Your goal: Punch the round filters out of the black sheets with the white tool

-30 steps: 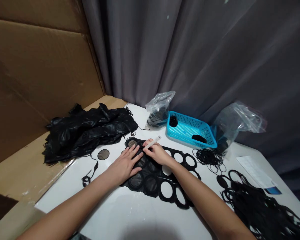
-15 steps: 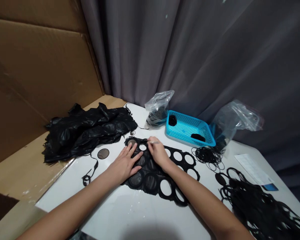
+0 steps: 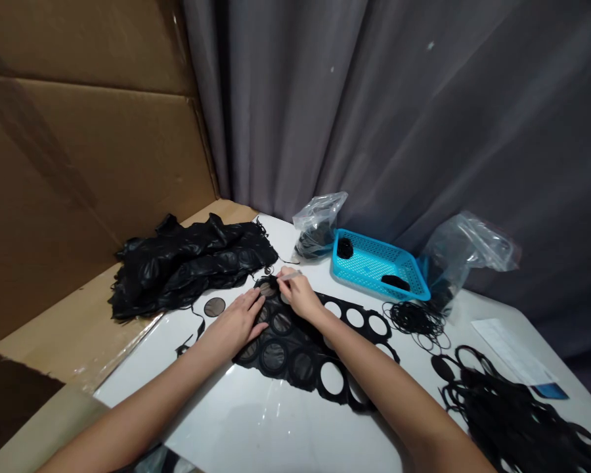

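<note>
A thin black sheet with rows of circles lies on the white table. Some circles are open holes; others are still filled with dark film. My left hand rests flat on its left part, fingers stretched out. At the sheet's far edge, beside a filled circle, my right hand is closed in a pinch. A slim greyish tool shows between its fingers, its exact kind unclear. My right hand and forearm hide part of the sheet. A loose dark disc lies left of the sheet.
A pile of black sheets lies at the left by a cardboard box. Behind stand a blue basket and plastic bags. Thin black rings and a heap of black scraps lie to the right.
The view has shifted a little. My right hand has moved left along the sheet's far edge, nearer the filled corner circle. My left hand has slid slightly toward the sheet's left edge.
</note>
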Tool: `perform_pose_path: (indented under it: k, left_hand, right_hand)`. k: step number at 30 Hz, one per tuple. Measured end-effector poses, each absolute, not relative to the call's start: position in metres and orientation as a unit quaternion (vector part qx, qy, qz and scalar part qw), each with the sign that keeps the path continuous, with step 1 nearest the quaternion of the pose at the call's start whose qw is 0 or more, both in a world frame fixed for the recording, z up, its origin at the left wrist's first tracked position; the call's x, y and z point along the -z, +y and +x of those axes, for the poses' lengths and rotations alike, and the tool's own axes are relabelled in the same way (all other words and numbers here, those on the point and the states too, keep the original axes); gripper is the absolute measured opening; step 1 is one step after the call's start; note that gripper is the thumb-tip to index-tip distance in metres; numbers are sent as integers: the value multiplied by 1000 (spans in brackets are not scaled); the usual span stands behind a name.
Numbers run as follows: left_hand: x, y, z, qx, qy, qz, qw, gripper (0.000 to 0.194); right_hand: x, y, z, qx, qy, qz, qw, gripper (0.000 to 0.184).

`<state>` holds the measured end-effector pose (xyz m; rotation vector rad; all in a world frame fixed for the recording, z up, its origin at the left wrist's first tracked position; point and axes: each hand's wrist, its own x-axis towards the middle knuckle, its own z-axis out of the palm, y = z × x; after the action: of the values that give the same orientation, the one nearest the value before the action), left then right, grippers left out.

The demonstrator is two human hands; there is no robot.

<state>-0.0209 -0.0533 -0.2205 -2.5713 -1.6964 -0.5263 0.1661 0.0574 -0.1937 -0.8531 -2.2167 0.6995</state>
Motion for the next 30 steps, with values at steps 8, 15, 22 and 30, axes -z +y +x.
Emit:
perform_pose_path:
  k: [8, 15, 22, 30]
  left_hand:
    - [227, -54, -26, 181, -545, -819, -3, 42]
    - [228, -55, -24, 180, -550, -815, -11, 43]
    - [225, -56, -22, 162, -551, -818, -1, 43]
    - [222, -56, -20, 151, -555, -818, 0, 46]
  right_hand:
    - [210, 57, 156, -339, -858, -282, 264, 10]
    - [210, 59, 154, -347, -860, -278, 250, 10]
    - [211, 61, 155, -358, -856, -283, 245, 10]
    - [206, 45, 150, -259, -895, -274, 237, 8]
